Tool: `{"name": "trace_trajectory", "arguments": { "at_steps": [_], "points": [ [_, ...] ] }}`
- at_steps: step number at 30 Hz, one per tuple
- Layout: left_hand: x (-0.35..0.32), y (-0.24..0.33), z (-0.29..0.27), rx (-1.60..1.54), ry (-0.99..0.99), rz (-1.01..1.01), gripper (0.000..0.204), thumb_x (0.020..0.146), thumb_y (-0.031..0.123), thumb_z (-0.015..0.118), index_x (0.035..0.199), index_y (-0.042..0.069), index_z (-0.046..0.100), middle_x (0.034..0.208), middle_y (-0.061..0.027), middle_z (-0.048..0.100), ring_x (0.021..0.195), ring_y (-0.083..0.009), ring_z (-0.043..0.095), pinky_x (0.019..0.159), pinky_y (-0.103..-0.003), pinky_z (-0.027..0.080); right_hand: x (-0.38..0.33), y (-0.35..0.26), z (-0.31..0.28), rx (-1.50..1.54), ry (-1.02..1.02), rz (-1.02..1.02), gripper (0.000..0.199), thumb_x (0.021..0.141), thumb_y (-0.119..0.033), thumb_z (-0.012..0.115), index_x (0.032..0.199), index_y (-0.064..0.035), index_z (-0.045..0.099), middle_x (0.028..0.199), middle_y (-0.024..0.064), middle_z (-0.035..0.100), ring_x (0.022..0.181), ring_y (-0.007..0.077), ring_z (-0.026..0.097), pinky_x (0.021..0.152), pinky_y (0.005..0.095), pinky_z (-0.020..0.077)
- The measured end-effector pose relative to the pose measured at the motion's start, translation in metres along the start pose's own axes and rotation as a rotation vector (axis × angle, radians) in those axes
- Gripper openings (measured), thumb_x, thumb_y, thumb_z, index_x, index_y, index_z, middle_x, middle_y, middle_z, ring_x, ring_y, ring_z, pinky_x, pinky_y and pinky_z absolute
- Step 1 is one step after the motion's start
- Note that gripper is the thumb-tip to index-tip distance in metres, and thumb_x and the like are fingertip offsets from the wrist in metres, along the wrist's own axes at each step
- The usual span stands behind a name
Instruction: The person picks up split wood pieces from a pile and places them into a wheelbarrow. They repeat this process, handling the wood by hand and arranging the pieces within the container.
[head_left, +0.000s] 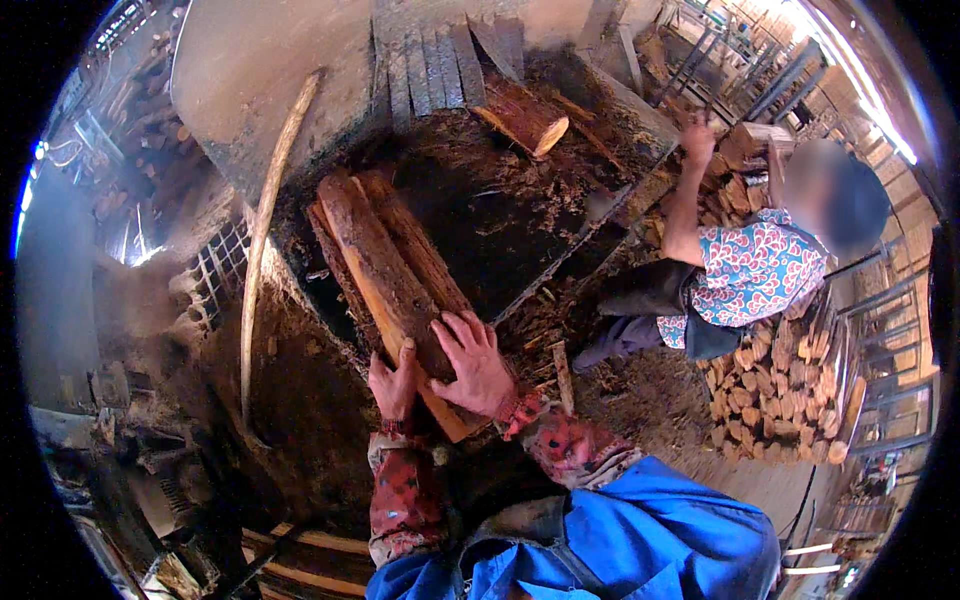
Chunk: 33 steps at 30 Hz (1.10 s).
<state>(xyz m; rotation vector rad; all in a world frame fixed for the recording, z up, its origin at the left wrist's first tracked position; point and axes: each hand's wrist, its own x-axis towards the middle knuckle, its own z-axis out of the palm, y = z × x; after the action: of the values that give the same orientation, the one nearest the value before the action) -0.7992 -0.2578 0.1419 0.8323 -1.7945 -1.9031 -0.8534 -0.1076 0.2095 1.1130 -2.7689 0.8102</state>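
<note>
A long split log (pixel 378 262) lies on the dark, debris-strewn metal bed in front of me, its near end hanging over the edge toward my body. My left hand (pixel 396 385) grips its left side near that end, thumb on top and the other fingers partly hidden by the wood. Flat on the log's upper face rests my right hand (pixel 474 364), fingers spread and pointing away from me. A second bark-covered piece (pixel 420 252) lies alongside on the right, close to my right fingertips.
Another cut log (pixel 525 118) lies at the far end by hanging rubber strips (pixel 430 72). A bent pole (pixel 264 225) leans at left. A co-worker in a patterned shirt (pixel 758 268) stands at right beside stacked split wood (pixel 775 395). Machinery (pixel 160 470) occupies the lower left.
</note>
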Motion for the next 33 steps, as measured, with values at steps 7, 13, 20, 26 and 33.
{"name": "trace_trajectory", "arguments": {
  "at_steps": [7, 13, 20, 26, 33],
  "points": [
    [-0.001, 0.012, 0.002, -0.06, 0.01, -0.004, 0.045, 0.085, 0.033, 0.076, 0.101, -0.007, 0.064, 0.085, -0.0081, 0.067, 0.073, -0.0135, 0.06, 0.065, -0.03, 0.05, -0.002, 0.001, 0.005, -0.022, -0.02, -0.009, 0.089, 0.069, -0.035, 0.079, 0.144, -0.0058, 0.04, 0.144, 0.0166, 0.036, 0.136, 0.0394, 0.029, 0.11, 0.054, 0.0267],
    [0.004, 0.014, 0.0, 0.151, 0.044, -0.053, 0.053, 0.076, 0.035, 0.084, 0.099, -0.008, 0.065, 0.089, -0.0134, 0.071, 0.076, -0.0172, 0.066, 0.067, -0.032, 0.054, 0.003, 0.005, 0.01, -0.017, -0.009, -0.035, 0.089, 0.068, -0.037, 0.08, 0.142, -0.0073, 0.042, 0.143, 0.0161, 0.037, 0.134, 0.041, 0.031, 0.108, 0.0572, 0.0298],
    [0.013, -0.017, -0.005, 0.175, 0.043, -0.069, 0.068, 0.072, 0.045, 0.084, 0.105, -0.01, 0.063, 0.092, -0.0187, 0.072, 0.086, -0.0231, 0.07, 0.076, -0.037, 0.054, 0.006, 0.008, -0.001, 0.131, 0.058, -0.083, 0.065, 0.074, -0.028, 0.079, 0.128, -0.0014, 0.055, 0.136, 0.0182, 0.045, 0.128, 0.0395, 0.041, 0.107, 0.049, 0.036],
    [-0.003, 0.014, -0.003, 0.105, 0.068, -0.049, 0.079, 0.069, 0.057, 0.081, 0.106, -0.01, 0.062, 0.092, -0.0167, 0.072, 0.085, -0.0227, 0.069, 0.076, -0.035, 0.053, 0.021, 0.066, -0.023, 0.147, 0.239, -0.015, 0.043, 0.078, -0.015, 0.076, 0.115, 0.0006, 0.061, 0.122, 0.0169, 0.055, 0.113, 0.0349, 0.054, 0.097, 0.0421, 0.0462],
    [0.007, -0.017, -0.001, 0.184, 0.092, -0.099, 0.099, 0.067, 0.062, 0.08, 0.119, -0.017, 0.052, 0.098, -0.0217, 0.069, 0.091, -0.0266, 0.068, 0.078, -0.037, 0.053, -0.002, 0.146, 0.012, -0.04, 0.159, 0.131, 0.067, 0.074, -0.019, 0.082, 0.131, 0.0003, 0.05, 0.128, 0.0216, 0.044, 0.114, 0.0434, 0.051, 0.092, 0.0459, 0.0493]
  ]
}}
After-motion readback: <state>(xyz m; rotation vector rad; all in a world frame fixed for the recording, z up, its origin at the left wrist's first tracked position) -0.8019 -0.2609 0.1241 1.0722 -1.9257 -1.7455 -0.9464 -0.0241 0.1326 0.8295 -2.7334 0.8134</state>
